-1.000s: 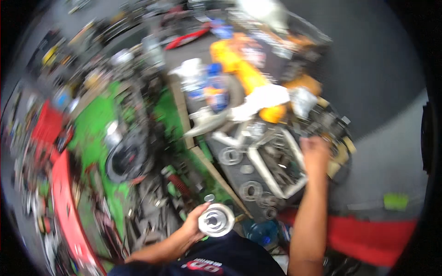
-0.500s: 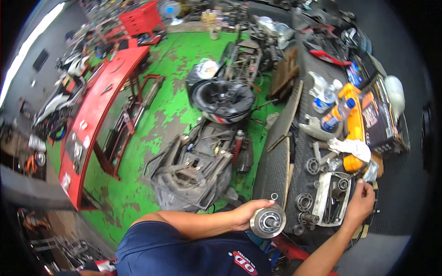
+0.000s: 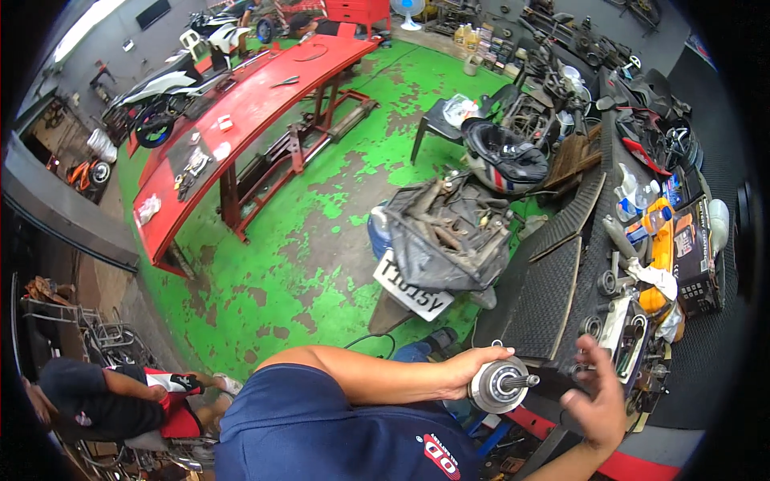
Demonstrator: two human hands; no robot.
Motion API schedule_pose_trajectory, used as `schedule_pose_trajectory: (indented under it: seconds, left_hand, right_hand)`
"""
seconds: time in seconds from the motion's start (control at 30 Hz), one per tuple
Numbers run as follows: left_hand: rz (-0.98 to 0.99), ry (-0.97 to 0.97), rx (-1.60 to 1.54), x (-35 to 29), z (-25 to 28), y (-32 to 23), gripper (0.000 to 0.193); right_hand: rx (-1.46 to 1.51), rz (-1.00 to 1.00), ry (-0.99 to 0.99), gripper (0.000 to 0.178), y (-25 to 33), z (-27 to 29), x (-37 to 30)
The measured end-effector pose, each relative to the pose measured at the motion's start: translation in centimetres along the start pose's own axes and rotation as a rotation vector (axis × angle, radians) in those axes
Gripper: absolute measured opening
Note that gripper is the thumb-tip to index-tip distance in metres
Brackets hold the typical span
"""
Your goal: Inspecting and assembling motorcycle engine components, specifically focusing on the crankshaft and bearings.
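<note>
A round metal part (image 3: 491,393) with a bearing (image 3: 508,385) and a splined shaft (image 3: 526,381) sits before my navy shirt (image 3: 345,433), gripped in my left hand (image 3: 468,371), the arm (image 3: 385,378) bent across my chest. A small ring (image 3: 497,344) shows at the thumb. My right hand (image 3: 600,406) hangs just off the shaft, fingers spread wide, near a white-rimmed tray (image 3: 618,317). Left fingers are mostly hidden behind the part; the right forearm (image 3: 565,465) runs off the lower edge.

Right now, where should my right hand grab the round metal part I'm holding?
Probably by the slim shaft, coming from the right with thumb and fingers around it: it juts out of the round metal part toward your open right hand, while your left hand already holds the left side.
</note>
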State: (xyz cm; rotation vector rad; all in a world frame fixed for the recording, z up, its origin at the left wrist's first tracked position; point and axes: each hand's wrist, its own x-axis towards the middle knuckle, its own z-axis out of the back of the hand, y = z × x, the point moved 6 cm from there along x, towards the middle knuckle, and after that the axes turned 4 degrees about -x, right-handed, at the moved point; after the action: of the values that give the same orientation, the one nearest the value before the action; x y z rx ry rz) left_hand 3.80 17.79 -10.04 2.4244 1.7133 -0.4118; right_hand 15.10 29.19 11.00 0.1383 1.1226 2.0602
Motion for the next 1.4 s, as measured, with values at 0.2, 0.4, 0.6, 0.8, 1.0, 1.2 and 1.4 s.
schedule_pose_trajectory:
  seconds: [0.2,0.4,0.6,0.8,1.0,1.2,1.4]
  left_hand:
    - [-0.058,-0.056,0.064,-6.6,1.6,1.6,0.038]
    - [-0.2,-0.146,0.155,-9.2,3.3,2.0,0.036]
    - [-0.097,-0.126,0.213,-9.1,2.2,3.4,0.036]
    - [0.005,-0.209,0.33,-11.1,3.3,3.7,0.044]
    - [0.295,-0.195,0.499,-9.9,4.3,5.7,0.047]
    - [0.458,-0.03,1.299,-9.0,3.0,6.2,0.076]
    - [0.452,0.191,1.737,-9.1,1.8,2.5,0.074]
  right_hand:
    - [0.091,0.141,0.243,0.129,-2.9,-11.2,-4.3]
    - [0.002,0.216,0.026,0.116,-2.7,-17.8,-4.6]
    - [0.304,0.111,-0.193,0.089,-3.8,-19.1,-6.9]
    - [0.585,0.007,-0.25,0.054,-5.8,-22.0,-8.6]
    - [0.942,-0.159,-0.492,0.041,-11.3,-24.7,-11.3]
    - [1.38,-0.093,-0.574,0.042,-14.3,-26.0,-14.9]
    - [1.448,-0.264,-0.847,0.038,-22.5,-32.5,-21.2]
